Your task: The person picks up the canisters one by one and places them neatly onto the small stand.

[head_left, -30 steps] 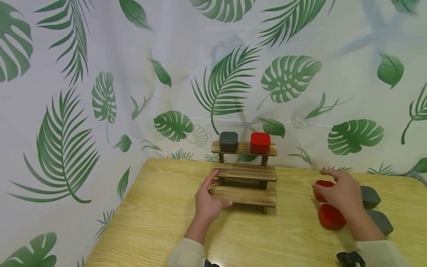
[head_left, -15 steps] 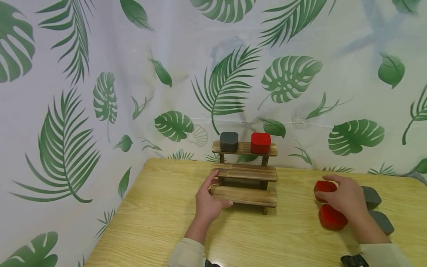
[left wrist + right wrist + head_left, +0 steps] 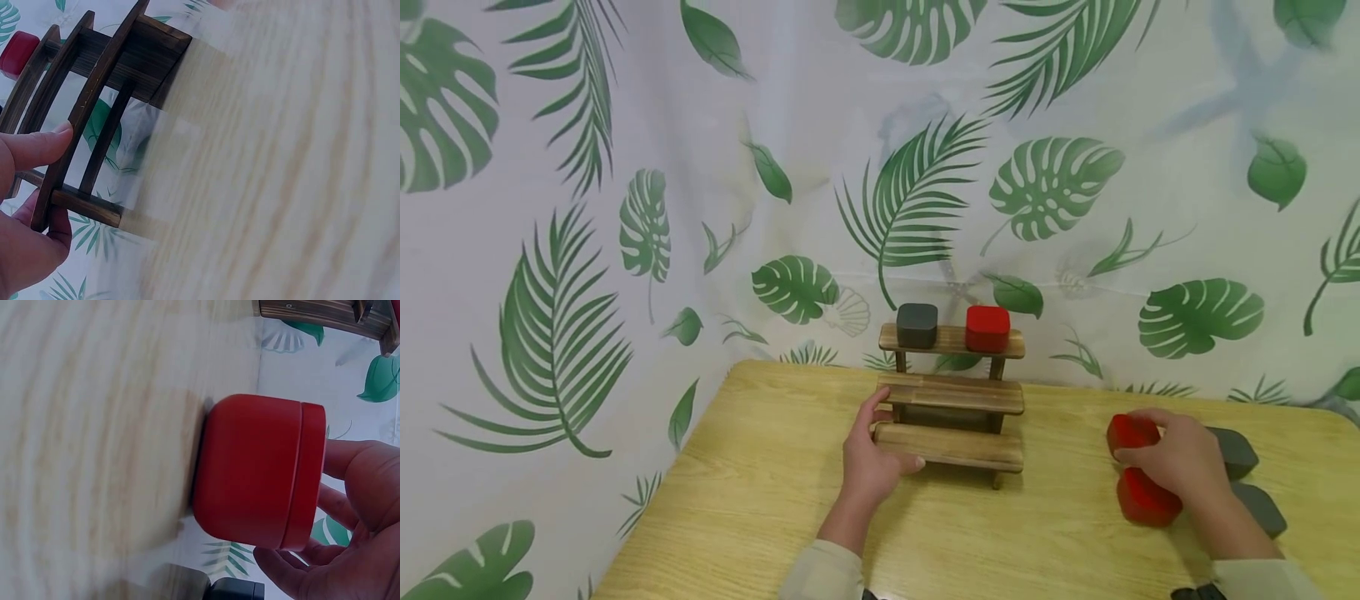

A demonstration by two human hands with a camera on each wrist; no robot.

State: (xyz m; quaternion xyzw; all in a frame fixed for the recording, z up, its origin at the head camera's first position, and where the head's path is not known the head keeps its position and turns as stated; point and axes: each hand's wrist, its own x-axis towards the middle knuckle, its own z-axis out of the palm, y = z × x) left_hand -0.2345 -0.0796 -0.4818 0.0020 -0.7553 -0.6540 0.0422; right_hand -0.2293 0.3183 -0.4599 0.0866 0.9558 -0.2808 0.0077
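Note:
My left hand [image 3: 871, 458] grips the left end of the lowest shelf of a three-tier wooden stand [image 3: 962, 446]; the left wrist view shows its thumb [image 3: 47, 147] on one side and a finger curled round the other. My right hand [image 3: 1183, 454] holds the far red lidded box [image 3: 1126, 433] between thumb and fingers, on the table at the right. Just in front of that box sits a second red box [image 3: 1146, 500]. This nearer red box [image 3: 256, 472] fills the right wrist view, hiding the held box and the fingertips.
A dark grey box [image 3: 917, 327] and a red box [image 3: 988, 330] stand on the top shelf. Right of my right hand are two more grey boxes, one farther [image 3: 1236, 454] and one nearer [image 3: 1262, 510]. A leaf-patterned cloth [image 3: 1060, 275] hangs behind the table [image 3: 760, 500].
My right hand has come down onto the far red box, its thumb and fingers closing round it. My left hand keeps its grip on the stand. The head view has tilted slightly.

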